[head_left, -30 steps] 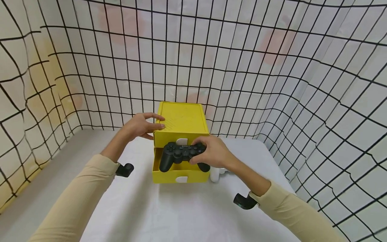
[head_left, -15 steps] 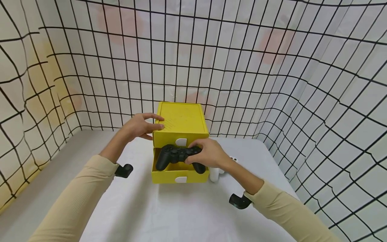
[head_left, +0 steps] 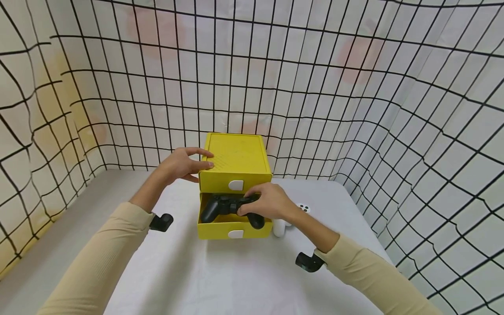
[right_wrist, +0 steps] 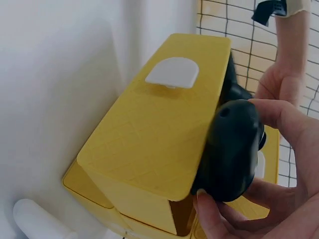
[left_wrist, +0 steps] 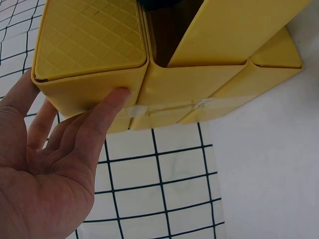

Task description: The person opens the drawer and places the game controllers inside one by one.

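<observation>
A yellow drawer unit (head_left: 238,151) stands on the white table, and one lower drawer (head_left: 218,231) with a white tab is pulled out. My right hand (head_left: 269,202) pinches a black game controller (head_left: 211,209) by its right end, thumb in front and fingers behind. The controller hangs tilted over the drawer's opening, its left grip inside the front wall. In the right wrist view the near grip (right_wrist: 232,149) sits close against the drawer front's top edge. My left hand (head_left: 179,165) rests on the unit's top left edge, fairly straight fingers (left_wrist: 102,112) against its side.
Right of the unit lies a white object with black-dotted buttons (head_left: 304,208), partly hidden by my right forearm. Black net (head_left: 244,87) stands along the back and both sides before pale walls. Each wrist carries a black camera (head_left: 309,262).
My right hand has lowered the black controller and shifted it slightly left, so it sits deeper in the open drawer. My left hand has stayed on the unit.
</observation>
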`<state>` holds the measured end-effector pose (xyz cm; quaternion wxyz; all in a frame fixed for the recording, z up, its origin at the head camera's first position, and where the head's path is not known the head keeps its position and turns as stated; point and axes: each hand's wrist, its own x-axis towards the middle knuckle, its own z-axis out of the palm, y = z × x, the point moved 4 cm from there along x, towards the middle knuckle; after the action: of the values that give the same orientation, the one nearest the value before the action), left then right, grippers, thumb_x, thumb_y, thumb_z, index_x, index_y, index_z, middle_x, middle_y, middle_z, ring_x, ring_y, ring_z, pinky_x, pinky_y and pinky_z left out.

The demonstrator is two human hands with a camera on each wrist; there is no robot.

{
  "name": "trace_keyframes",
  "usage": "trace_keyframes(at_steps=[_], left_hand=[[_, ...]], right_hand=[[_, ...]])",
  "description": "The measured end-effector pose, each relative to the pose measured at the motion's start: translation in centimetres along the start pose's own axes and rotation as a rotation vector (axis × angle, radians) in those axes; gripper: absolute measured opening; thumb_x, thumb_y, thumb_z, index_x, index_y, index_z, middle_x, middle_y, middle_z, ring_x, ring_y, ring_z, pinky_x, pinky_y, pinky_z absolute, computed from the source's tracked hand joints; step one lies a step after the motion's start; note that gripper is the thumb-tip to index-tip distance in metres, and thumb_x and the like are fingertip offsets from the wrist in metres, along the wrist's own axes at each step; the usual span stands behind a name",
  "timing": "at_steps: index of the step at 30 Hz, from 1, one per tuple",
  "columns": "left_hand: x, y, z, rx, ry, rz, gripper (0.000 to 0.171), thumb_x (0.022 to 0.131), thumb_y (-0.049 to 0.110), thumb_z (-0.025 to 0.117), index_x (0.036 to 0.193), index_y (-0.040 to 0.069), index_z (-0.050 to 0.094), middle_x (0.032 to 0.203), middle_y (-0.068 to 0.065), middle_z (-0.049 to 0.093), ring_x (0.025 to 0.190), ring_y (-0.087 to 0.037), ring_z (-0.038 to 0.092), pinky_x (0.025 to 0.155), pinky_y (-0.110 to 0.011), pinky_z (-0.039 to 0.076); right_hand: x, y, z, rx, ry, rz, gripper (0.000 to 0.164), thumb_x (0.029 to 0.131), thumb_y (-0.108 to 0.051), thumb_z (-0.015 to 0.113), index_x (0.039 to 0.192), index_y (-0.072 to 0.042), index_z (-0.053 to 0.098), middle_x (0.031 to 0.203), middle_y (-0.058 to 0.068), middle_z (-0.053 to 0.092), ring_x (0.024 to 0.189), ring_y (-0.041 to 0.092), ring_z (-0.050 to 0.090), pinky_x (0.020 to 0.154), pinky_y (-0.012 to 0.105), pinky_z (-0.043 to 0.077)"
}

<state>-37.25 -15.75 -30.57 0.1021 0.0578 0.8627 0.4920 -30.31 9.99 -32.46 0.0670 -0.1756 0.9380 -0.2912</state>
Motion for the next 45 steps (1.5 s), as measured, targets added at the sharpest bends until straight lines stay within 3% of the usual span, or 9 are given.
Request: trace_keyframes(at_steps=[8, 18, 25, 34, 45], left_hand=[[0.09, -0.21, 0.03, -0.004, -0.007, -0.010, 0.054, 0.093, 0.039, 0.074, 0.143, 0.023, 0.057, 0.131, -0.013, 0.065, 0.115, -0.032, 0.065, 0.084, -0.037, 0.064], [-0.07, -0.35, -0.24, -0.009, -0.009, -0.005, 0.056, 0.093, 0.040, 0.074, 0.144, 0.023, 0.056, 0.134, -0.014, 0.063, 0.117, -0.033, 0.065, 0.083, -0.037, 0.064], [-0.09, -0.14, -0.14, -0.021, -0.012, 0.003, 0.054, 0.093, 0.037, 0.075, 0.142, 0.022, 0.058, 0.133, -0.015, 0.065, 0.116, -0.033, 0.066, 0.083, -0.037, 0.064], [-0.28, 0.09, -0.03, -0.015, -0.020, 0.003, 0.055, 0.094, 0.038, 0.074, 0.143, 0.022, 0.057, 0.134, -0.016, 0.062, 0.114, -0.032, 0.066, 0.085, -0.038, 0.063], [-0.13, 0.00, 0.04, -0.015, -0.011, -0.006, 0.055, 0.094, 0.038, 0.074, 0.143, 0.022, 0.057, 0.134, -0.015, 0.063, 0.116, -0.033, 0.065, 0.084, -0.037, 0.064]], right_hand=[[0.10, -0.08, 0.60, -0.061, 0.018, -0.005, 0.038, 0.073, -0.046, 0.082, 0.097, -0.015, 0.080, 0.073, -0.007, 0.071, 0.064, 0.011, 0.064, 0.058, 0.025, 0.056], [0.41, -0.22, 0.79, -0.069, 0.013, -0.038, 0.031, 0.075, -0.044, 0.081, 0.088, -0.016, 0.080, 0.067, -0.008, 0.069, 0.060, 0.010, 0.063, 0.056, 0.025, 0.055], [0.52, -0.20, 0.67, -0.048, 0.024, -0.038, 0.030, 0.075, -0.042, 0.082, 0.090, -0.015, 0.080, 0.070, -0.006, 0.070, 0.061, 0.011, 0.064, 0.056, 0.024, 0.056], [0.67, -0.45, 0.58, -0.072, 0.065, -0.048, 0.041, 0.074, -0.039, 0.085, 0.104, -0.011, 0.080, 0.086, -0.003, 0.073, 0.072, 0.012, 0.063, 0.060, 0.023, 0.055], [0.73, -0.41, 0.60, -0.051, 0.077, -0.049, 0.044, 0.075, -0.038, 0.087, 0.109, -0.011, 0.079, 0.097, -0.001, 0.075, 0.082, 0.014, 0.062, 0.066, 0.023, 0.055]])
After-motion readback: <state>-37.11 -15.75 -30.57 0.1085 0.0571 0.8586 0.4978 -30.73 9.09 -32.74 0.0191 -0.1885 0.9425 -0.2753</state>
